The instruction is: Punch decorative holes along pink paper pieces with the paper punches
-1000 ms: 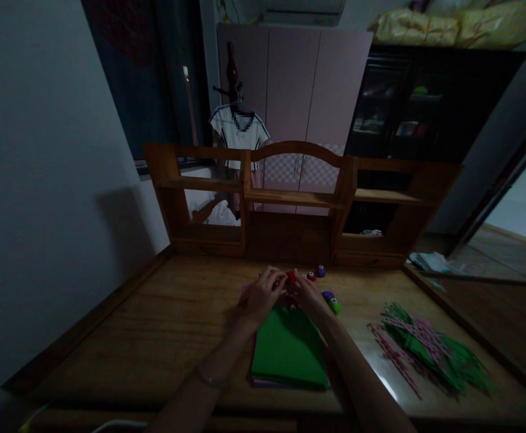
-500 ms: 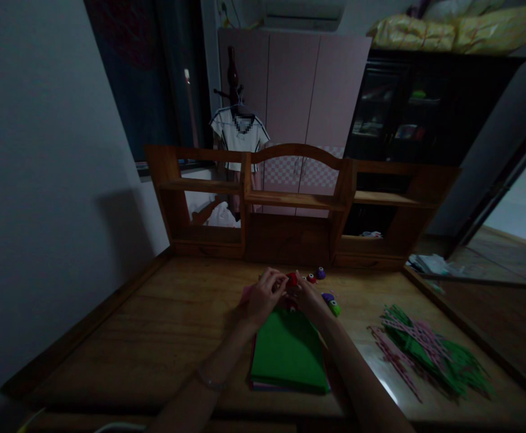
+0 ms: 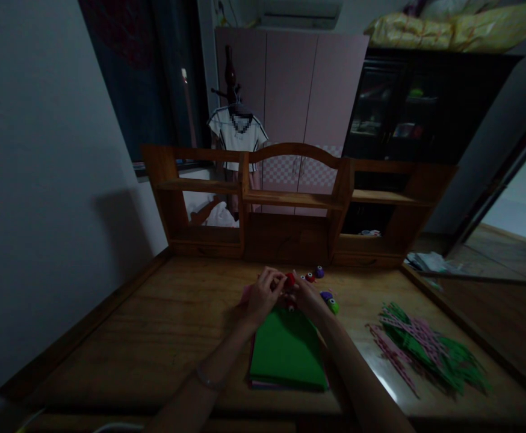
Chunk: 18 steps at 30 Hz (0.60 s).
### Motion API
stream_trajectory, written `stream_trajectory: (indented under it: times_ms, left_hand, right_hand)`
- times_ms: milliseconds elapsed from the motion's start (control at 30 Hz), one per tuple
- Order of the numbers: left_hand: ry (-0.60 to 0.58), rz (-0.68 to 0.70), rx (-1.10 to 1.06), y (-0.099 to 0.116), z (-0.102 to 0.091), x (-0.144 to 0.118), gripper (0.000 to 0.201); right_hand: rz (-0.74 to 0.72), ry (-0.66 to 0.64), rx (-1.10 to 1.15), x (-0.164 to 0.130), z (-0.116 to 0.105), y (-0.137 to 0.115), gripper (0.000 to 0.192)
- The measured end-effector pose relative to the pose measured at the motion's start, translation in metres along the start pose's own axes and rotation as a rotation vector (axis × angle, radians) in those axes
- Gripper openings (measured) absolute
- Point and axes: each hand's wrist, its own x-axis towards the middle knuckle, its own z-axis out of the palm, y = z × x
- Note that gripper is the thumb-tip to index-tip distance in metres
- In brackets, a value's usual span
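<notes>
Red piece (image 3: 290, 280): I see it held up between both hands, over the far end of the green stack; it looks soft, though the light is too poor for me to be sure.
Left hand (image 3: 263, 296): fingers pinched on its left side; one bracelet (image 3: 209, 380) at the wrist.
Right hand (image 3: 307, 294): fingers closed on its right side.
Eyed balls: I count two purple (image 3: 319, 272), one green (image 3: 333, 307) and at least two red (image 3: 309, 277), near the hands.
Green stack (image 3: 287, 355): one, flat below the hands, other colours along its lower edge.
Strips (image 3: 430, 349): one loose heap, green and pink, well to the right.
Desk (image 3: 154, 337): pale wood, glossy at right, one shelf unit (image 3: 290, 197) behind.
Shirt (image 3: 240, 135): one, white, hanging; pixels cover its neck.
Room: dim; pink wardrobe (image 3: 287, 90), black cabinet (image 3: 439, 102), whose contents are too dark to read.
</notes>
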Motion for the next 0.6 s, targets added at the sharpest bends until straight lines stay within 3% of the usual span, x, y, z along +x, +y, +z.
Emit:
stream_trajectory:
  times_ms: [267,433,600]
  left_hand:
    - [0.038,-0.013,-0.003,0.0038,-0.0036,0.0010,0.012]
    - [0.152,-0.031,0.001,0.0022,-0.0039,0.0031,0.012]
    - [0.064,0.039,0.025,0.0031,-0.0042,0.0020,0.012]
  right_hand:
    - [0.101,0.036,0.120,0.0003,-0.0017,-0.0004,0.032]
    - [0.169,0.003,0.155,0.0024,-0.0041,-0.0019,0.035]
    - [0.146,-0.006,0.189,0.0021,-0.0056,0.0001,0.035]
